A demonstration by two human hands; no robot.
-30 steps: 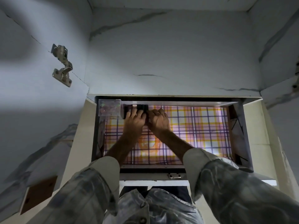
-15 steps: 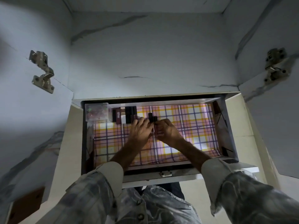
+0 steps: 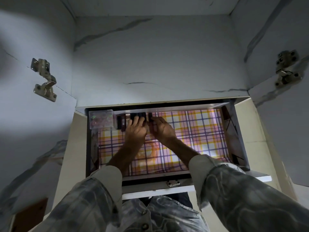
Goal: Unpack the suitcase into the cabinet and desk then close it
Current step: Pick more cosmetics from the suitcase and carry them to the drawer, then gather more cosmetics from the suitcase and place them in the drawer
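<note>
Both hands are in the open drawer, working at its back-left corner. Left hand lies flat, fingers straight, tips on a row of small dark boxes lined against the back wall; no wrap-around grip there, just pressing or nudging. Right hand has fingers curled toward one more dark box at the right end of the row; looks like a pinch grip, but the fingertips are partly hidden, so not certain. Clear plastic box of small coloured bits sits in the corner, just left of the row. The rest of the checked liner shows nothing else on it. Cabinet hinges are visible on both side walls above. Progress estimate: some small items are already stowed in the drawer, and this step is tidying the row. The suitcase isn't in view, so can't tell what's left in it; closing it is presumably still pending, and the drawer is still open too.
</note>
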